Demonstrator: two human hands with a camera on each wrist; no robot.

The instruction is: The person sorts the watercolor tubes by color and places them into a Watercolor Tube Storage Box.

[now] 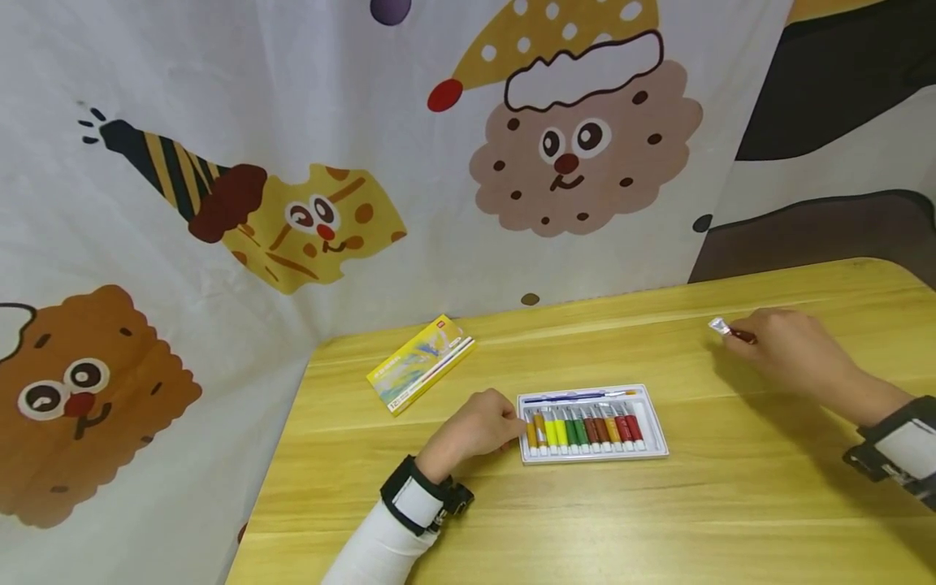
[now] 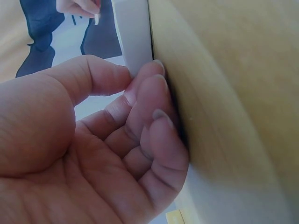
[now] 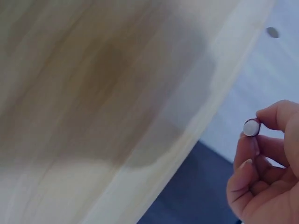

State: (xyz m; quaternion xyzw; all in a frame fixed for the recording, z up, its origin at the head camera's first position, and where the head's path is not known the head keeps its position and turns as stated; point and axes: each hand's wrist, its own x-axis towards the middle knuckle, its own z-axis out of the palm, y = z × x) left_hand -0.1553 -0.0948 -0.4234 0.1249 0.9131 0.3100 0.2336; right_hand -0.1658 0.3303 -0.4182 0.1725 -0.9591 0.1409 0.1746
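Note:
A white plastic paint tray lies on the table, holding a row of small paint tubes in yellow, green, brown and red. A blue-handled paintbrush lies along its far side. My left hand pinches the tray's left edge; up close in the left wrist view, thumb and fingertips meet at the white tray wall. Raised over the table at the right, my right hand pinches a dark red paint tube with a silver crimped end. Its round white cap faces the right wrist camera.
A yellow paint box lies at an angle behind my left hand, near the table's back left corner. The wood-grain table meets a white curtain printed with cartoon biscuits and cheese along its back edge.

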